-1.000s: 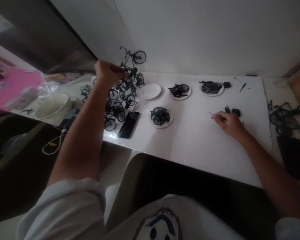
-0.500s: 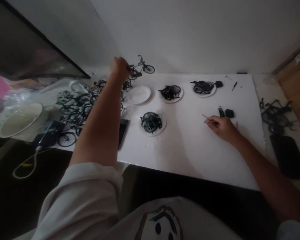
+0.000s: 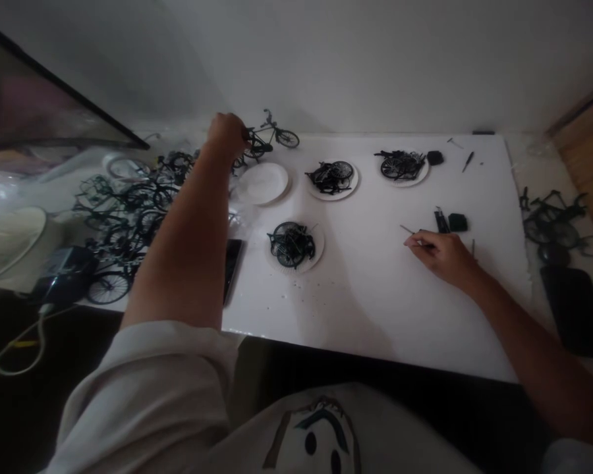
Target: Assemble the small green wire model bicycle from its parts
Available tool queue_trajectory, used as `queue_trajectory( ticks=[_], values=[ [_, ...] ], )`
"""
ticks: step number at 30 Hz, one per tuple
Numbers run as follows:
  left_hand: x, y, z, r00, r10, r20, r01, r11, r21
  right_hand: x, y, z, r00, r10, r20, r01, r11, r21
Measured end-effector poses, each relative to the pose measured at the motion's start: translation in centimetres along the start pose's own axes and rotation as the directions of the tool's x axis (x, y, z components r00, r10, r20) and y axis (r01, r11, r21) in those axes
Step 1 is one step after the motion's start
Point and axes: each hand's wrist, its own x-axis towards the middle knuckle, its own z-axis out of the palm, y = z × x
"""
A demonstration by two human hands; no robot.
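At the far edge of the white board [image 3: 370, 289], my left hand [image 3: 226, 137] is closed on the rear part of a black model bicycle [image 3: 273, 135], which stands upright. The fingers cover the bicycle's back end. My right hand [image 3: 439, 253] rests low over the board, pinching a slender screwdriver-like tool [image 3: 406, 229] whose thin tip points left. Behind it lie a black cutter-like tool [image 3: 441, 220] and a small dark block [image 3: 457, 222]. Bicycle parts fill the near plate [image 3: 317, 258], the middle back plate [image 3: 354, 187] and the right back plate [image 3: 425, 174].
A white plate [image 3: 263, 184] without parts stands near my left hand. Several model bicycles [image 3: 123, 204] are heaped at left, beside a bowl [image 3: 38, 230] and a dark box with a cable [image 3: 64, 273]. A phone-like slab [image 3: 576, 309] and more bicycle parts [image 3: 553, 220] lie at right.
The view has shifted slightly, so most things at left appear farther left. My left hand stays on the model bicycle, and my right hand keeps its hold on the tool.
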Motion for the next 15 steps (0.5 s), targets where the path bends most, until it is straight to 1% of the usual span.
queue_trajectory(
  ticks=[1,3,5,6,8,9,10,12,13,14,15],
  values=[
    [0.2,-0.1,0.1,1.000,0.019,0.011,-0.018,1.000,-0.020,0.0,0.0,0.0,1.000,0.000,-0.003,0.000,1.000,-0.003],
    [0.2,-0.3,-0.1,0.993,0.117,-0.001,-0.116,0.989,-0.090,0.0,-0.1,0.0,1.000,0.000,-0.011,0.000,1.000,-0.005],
    [-0.2,-0.2,-0.6,0.977,0.214,-0.021,-0.215,0.965,-0.149,0.1,-0.2,-0.1,1.000,-0.006,-0.014,0.006,1.000,-0.011],
    [-0.5,-0.2,-0.9,0.971,0.237,-0.017,-0.237,0.958,-0.160,0.1,-0.2,-0.1,1.000,-0.012,-0.012,0.011,1.000,-0.014],
    [-1.0,0.2,-1.7,0.975,0.224,0.006,-0.221,0.965,-0.142,0.1,-0.3,-0.2,1.000,-0.021,-0.009,0.021,1.000,-0.023],
    [-1.4,0.5,-2.1,0.981,0.192,0.034,-0.187,0.976,-0.114,0.2,-0.3,-0.2,1.000,-0.025,-0.008,0.025,0.999,-0.025],
    [-1.9,0.9,-2.5,0.989,0.147,0.032,-0.144,0.987,-0.077,0.2,-0.3,-0.2,1.000,-0.029,-0.009,0.029,0.999,-0.025],
    [-3.3,2.3,-3.8,0.997,0.056,0.052,-0.056,0.998,-0.006,0.2,-0.2,-0.2,0.999,-0.039,-0.018,0.038,0.999,-0.024],
    [-4.5,3.4,-4.7,0.999,0.044,0.019,-0.044,0.999,-0.001,0.3,-0.1,-0.1,0.999,-0.045,-0.023,0.045,0.999,-0.023],
    [-6.0,4.8,-5.7,0.997,0.070,-0.037,-0.071,0.997,-0.025,0.3,0.0,-0.1,0.998,-0.052,-0.027,0.051,0.998,-0.022],
    [-8.1,6.5,-6.9,0.982,0.147,-0.115,-0.157,0.984,-0.083,0.4,0.1,-0.1,0.998,-0.058,-0.030,0.057,0.998,-0.022]
  ],
)
